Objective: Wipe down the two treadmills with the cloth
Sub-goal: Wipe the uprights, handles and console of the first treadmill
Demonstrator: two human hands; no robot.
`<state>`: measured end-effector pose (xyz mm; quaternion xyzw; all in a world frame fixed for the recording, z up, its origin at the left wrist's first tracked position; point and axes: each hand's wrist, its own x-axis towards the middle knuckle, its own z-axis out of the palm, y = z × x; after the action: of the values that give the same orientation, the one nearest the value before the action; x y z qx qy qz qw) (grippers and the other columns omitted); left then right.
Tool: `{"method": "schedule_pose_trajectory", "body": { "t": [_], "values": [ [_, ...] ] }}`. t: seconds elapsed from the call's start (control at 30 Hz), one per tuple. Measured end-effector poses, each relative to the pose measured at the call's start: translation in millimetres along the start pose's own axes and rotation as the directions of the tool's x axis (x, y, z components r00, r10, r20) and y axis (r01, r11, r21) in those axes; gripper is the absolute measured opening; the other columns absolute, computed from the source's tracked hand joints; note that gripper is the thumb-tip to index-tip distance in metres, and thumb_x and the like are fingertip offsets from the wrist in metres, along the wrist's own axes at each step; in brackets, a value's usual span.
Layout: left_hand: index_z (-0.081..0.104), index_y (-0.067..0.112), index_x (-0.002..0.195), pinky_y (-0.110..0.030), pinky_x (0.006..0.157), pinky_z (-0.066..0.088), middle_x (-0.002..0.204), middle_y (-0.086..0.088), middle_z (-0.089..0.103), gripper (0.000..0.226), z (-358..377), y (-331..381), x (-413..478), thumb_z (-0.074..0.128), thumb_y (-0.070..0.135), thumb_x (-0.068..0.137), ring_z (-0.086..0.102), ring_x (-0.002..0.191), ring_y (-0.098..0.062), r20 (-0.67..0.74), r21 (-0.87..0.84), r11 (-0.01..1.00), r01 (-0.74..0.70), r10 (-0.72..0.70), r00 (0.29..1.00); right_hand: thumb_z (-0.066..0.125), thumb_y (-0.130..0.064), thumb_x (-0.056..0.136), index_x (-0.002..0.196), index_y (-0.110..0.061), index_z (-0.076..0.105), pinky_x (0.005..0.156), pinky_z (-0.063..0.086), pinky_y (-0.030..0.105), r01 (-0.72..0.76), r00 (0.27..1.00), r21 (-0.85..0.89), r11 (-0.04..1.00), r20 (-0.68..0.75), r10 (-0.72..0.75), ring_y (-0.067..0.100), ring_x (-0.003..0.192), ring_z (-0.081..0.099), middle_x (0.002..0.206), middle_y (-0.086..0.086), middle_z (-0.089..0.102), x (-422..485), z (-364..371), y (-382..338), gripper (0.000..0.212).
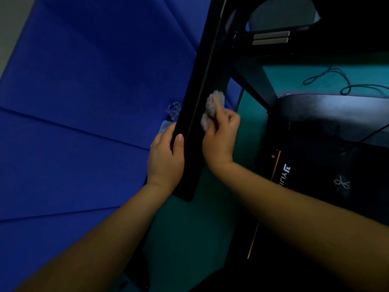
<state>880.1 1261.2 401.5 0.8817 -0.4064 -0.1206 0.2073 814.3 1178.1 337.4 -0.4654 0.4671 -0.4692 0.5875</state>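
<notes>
A black treadmill handrail [207, 66] runs diagonally from the top centre down to the middle of the view. My left hand [166, 159] grips its lower end, thumb on top. My right hand [221, 135] holds a crumpled pale cloth [211, 108] against the rail's right side, just above the left hand. The treadmill's dark deck [315, 182] with an orange stripe and white lettering lies below at the right. Its console [280, 24] shows dimly at the top right.
A blue padded mat [84, 102] fills the left half. Teal floor [250, 114] shows between the rail and deck. A black cable [345, 85] loops on the floor at the right. Clear plastic items [173, 109] lie by the rail's left side.
</notes>
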Motion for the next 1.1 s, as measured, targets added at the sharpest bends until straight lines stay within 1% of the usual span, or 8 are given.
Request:
{"method": "schedule_pose_trajectory", "body": {
  "t": [0.2,0.4,0.57,0.7,0.83,0.93,1.03,1.1],
  "values": [
    [0.045,0.021,0.140,-0.044,0.106,0.040,0.137,-0.005,0.050,0.053,2,1,-1,0.033,0.045,0.094,0.045,0.128,-0.019,-0.006,-0.046,0.999,0.012,-0.013,1.000,0.046,-0.002,0.095,0.141,-0.015,0.045,0.085,0.027,-0.007,-0.111,0.994,-0.020,0.994,0.020,0.111,-0.002,0.085,0.042,0.108,0.003,0.035,63,-7,-3,0.048],
    [0.043,0.021,0.141,-0.046,0.107,0.038,0.140,-0.005,0.048,0.052,1,-1,-1,0.034,0.044,0.096,0.042,0.132,-0.020,-0.013,0.000,1.000,-0.001,0.001,1.000,0.054,-0.006,0.092,0.141,-0.018,0.042,0.088,0.026,-0.005,-0.093,0.983,-0.021,0.995,0.159,0.096,-0.007,0.096,0.040,0.113,0.002,0.033,-45,-17,1,0.052],
    [0.044,0.020,0.141,-0.044,0.107,0.038,0.139,-0.005,0.050,0.044,2,-3,0,0.038,0.036,0.100,0.043,0.130,-0.020,-0.028,0.014,1.000,-0.019,0.020,0.999,0.053,-0.011,0.094,0.142,-0.018,0.042,0.098,0.032,0.010,-0.190,0.977,0.015,0.982,0.096,0.188,0.010,0.106,0.045,0.118,0.003,0.033,-14,-5,-10,0.050],
    [0.045,0.024,0.139,-0.037,0.102,0.041,0.132,-0.001,0.053,0.047,3,-4,-1,0.035,0.042,0.097,0.047,0.123,-0.018,-0.040,-0.002,1.000,-0.017,0.017,0.999,0.051,-0.013,0.097,0.144,-0.012,0.040,0.083,0.027,0.000,-0.200,0.980,0.018,0.980,0.019,0.200,0.006,0.095,0.045,0.116,0.003,0.039,62,-7,-17,0.048],
    [0.048,0.025,0.137,-0.029,0.094,0.040,0.121,0.009,0.053,0.048,3,0,-2,0.033,0.042,0.095,0.049,0.115,-0.013,-0.051,-0.023,0.999,-0.039,0.038,0.998,0.048,-0.022,0.098,0.100,-0.013,0.063,0.073,0.040,0.016,-0.360,0.933,0.084,0.929,0.028,0.359,0.011,0.081,0.054,0.089,-0.002,0.058,126,-9,-18,0.017],
    [0.050,0.024,0.134,-0.032,0.091,0.042,0.114,0.011,0.052,0.046,2,2,-2,0.033,0.040,0.095,0.050,0.110,-0.014,-0.064,-0.014,0.998,-0.056,0.055,0.996,0.046,-0.031,0.100,0.071,-0.017,0.051,0.076,0.044,0.027,-0.449,0.893,0.091,0.889,0.090,0.442,0.014,0.070,0.054,0.073,-0.001,0.056,151,-8,-16,0.032],
    [0.049,0.025,0.135,-0.036,0.092,0.044,0.114,0.010,0.052,0.048,2,2,-2,0.032,0.043,0.094,0.051,0.111,-0.016,-0.058,-0.011,0.999,-0.039,0.038,0.998,0.045,-0.024,0.100,0.082,-0.011,0.050,0.075,0.042,0.029,-0.414,0.909,0.124,0.902,0.112,0.402,0.013,0.066,0.052,0.071,0.001,0.053,147,-5,-6,0.023],
    [0.049,0.026,0.136,-0.038,0.094,0.044,0.117,0.008,0.054,0.049,2,2,-2,0.031,0.044,0.094,0.050,0.113,-0.018,-0.055,-0.008,0.999,-0.031,0.031,0.998,0.047,-0.025,0.099,0.105,-0.012,0.056,0.084,0.048,0.033,-0.374,0.925,0.132,0.918,0.131,0.358,0.017,0.082,0.060,0.091,0.005,0.061,134,-7,3,0.017]
  ]
}}
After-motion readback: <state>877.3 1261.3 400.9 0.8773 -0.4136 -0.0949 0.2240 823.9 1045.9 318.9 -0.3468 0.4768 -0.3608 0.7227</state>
